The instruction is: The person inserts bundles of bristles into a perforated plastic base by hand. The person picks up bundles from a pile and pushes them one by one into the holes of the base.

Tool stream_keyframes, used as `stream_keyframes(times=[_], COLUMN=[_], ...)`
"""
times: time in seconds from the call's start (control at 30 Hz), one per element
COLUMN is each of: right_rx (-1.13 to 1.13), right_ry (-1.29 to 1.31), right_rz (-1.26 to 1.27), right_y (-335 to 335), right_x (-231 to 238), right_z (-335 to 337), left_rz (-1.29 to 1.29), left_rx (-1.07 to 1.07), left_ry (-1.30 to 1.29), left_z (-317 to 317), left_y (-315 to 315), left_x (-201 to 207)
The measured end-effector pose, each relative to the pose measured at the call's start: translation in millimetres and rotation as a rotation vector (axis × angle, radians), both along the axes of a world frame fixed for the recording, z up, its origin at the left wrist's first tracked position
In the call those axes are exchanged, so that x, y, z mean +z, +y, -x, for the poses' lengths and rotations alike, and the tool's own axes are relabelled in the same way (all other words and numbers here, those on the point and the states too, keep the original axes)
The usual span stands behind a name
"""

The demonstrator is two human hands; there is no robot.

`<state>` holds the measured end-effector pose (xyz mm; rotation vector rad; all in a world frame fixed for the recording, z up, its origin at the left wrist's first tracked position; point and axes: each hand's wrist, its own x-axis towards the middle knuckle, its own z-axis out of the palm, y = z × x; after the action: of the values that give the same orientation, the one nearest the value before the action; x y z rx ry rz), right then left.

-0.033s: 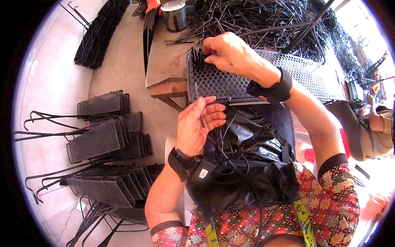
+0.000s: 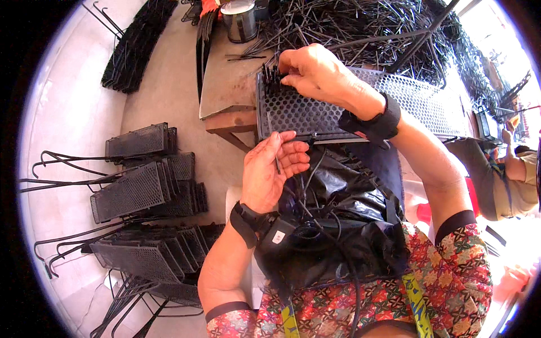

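Note:
A black perforated metal panel [image 2: 315, 115] lies in front of me, its near edge above my lap. At its far left corner stands a bunch of short black strips [image 2: 273, 79]. My right hand [image 2: 318, 76] is closed in a pinch on these strips, its fingertips partly hidden. Beside the panel's near left corner, palm up, my left hand [image 2: 270, 169] has its fingers half curled round a thin metal rod [image 2: 277, 165]. The rod's tip seems to point toward the panel. Black wrist straps sit on both my wrists.
A heap of black strips [image 2: 360, 25] covers the far side of the bench [image 2: 225, 84], near a metal tin [image 2: 240, 25]. Mesh baskets with long handles [image 2: 135, 191] stack on the floor at left. Black plastic sheeting [image 2: 332, 225] covers my lap. Another person [image 2: 518, 180] sits at far right.

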<state>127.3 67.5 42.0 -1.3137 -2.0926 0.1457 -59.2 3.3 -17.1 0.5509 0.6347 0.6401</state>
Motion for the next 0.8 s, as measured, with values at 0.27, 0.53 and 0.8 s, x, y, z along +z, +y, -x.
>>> stream_keyframes(times=[0.27,0.53,0.8], right_rx=[-0.001,-0.082,-0.125], right_ry=[0.080,0.006,-0.001], right_rz=[0.012,-0.247,-0.448], right_y=[-1,-15,-23], right_x=[-9,-22,-37], right_z=[-3,-11,-10], left_rz=[0.012,0.032,-0.013], left_rx=[-0.001,-0.007,-0.103], left_ry=[0.006,0.025,-0.061], left_z=[-1,-1,-6], left_y=[0,1,-1], left_x=[0,0,-3])
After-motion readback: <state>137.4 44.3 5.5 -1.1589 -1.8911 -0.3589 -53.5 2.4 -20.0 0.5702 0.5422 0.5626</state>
